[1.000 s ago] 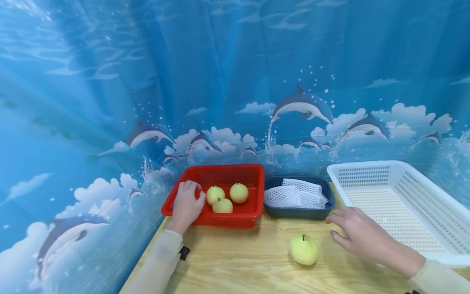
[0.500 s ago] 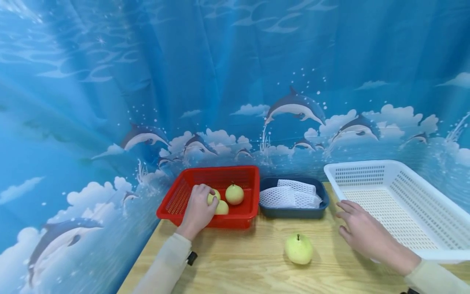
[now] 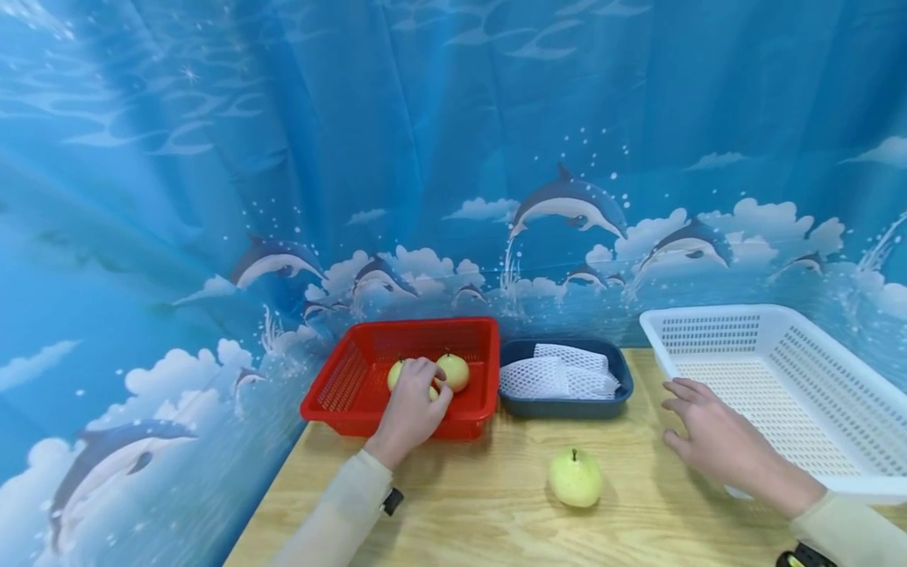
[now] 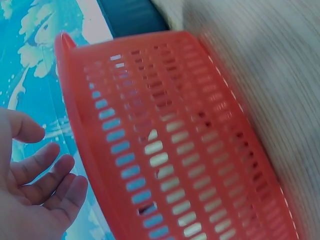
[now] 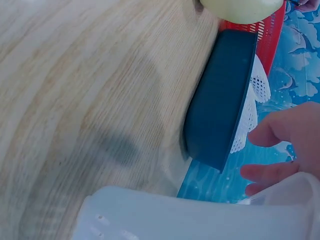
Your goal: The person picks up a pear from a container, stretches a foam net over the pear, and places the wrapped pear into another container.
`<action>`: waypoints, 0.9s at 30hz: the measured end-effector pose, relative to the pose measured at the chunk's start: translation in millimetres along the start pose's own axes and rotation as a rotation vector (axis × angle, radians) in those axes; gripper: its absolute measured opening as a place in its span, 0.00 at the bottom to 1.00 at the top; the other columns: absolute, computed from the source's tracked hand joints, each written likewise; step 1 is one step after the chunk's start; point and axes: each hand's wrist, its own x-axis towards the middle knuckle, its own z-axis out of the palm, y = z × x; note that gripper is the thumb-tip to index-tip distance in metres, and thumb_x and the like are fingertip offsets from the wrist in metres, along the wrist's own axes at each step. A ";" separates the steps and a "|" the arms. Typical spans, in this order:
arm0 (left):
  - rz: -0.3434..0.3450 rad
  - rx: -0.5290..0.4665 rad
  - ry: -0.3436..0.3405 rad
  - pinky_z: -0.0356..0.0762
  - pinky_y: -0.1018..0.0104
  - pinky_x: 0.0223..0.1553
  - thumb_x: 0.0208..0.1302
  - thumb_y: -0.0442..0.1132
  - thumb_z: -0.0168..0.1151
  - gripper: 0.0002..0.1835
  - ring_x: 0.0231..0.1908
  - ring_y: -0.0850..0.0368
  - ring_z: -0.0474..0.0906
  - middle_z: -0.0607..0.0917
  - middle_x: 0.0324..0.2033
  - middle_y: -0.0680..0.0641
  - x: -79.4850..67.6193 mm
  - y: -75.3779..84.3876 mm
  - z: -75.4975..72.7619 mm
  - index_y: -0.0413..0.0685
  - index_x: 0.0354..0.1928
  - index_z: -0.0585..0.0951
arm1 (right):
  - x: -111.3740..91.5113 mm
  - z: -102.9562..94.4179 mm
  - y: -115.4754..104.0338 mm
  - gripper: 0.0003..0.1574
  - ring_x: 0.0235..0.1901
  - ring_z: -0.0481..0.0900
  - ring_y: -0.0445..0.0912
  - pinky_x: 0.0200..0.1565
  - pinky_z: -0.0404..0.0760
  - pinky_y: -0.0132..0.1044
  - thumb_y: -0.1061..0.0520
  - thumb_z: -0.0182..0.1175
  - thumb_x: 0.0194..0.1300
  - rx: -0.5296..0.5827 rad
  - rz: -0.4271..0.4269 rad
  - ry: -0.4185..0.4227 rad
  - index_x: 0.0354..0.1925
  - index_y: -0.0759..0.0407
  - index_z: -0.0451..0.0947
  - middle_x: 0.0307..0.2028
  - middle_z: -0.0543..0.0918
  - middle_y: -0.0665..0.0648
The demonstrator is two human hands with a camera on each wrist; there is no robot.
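Note:
My left hand (image 3: 414, 405) hovers over the front of the red basket (image 3: 347, 382), thumb and fingers loosely bent above the pears. One pear (image 3: 456, 374) sits to the right of my fingertips; another pear (image 3: 393, 375) is partly covered by the hand, and a third is mostly hidden beneath it. In the left wrist view nothing shows between the fingers (image 4: 65, 195). My right hand (image 3: 719, 433) hangs with relaxed fingers beside the left rim of the white basket (image 3: 655, 339). A single yellow-green pear (image 3: 575, 479) stands on the table, stem up.
Between the two baskets lies a dark blue tray (image 3: 567, 409) holding white foam net sleeves (image 3: 556, 380). The wooden table (image 3: 482, 512) runs back to a blue curtain (image 3: 453, 157) printed with dolphins.
My left hand has moved right, from the basket's left side to over the pears. The right hand has stayed near the white basket, shifting only slightly.

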 end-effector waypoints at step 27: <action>0.024 -0.109 -0.213 0.74 0.72 0.35 0.66 0.42 0.61 0.03 0.31 0.63 0.72 0.77 0.29 0.57 6.6 74.4 34.2 0.58 0.34 0.77 | 115.1 -25.0 -57.8 0.18 0.28 0.81 0.44 0.27 0.79 0.42 0.53 0.64 0.65 0.051 -0.061 -0.278 0.50 0.60 0.83 0.44 0.87 0.59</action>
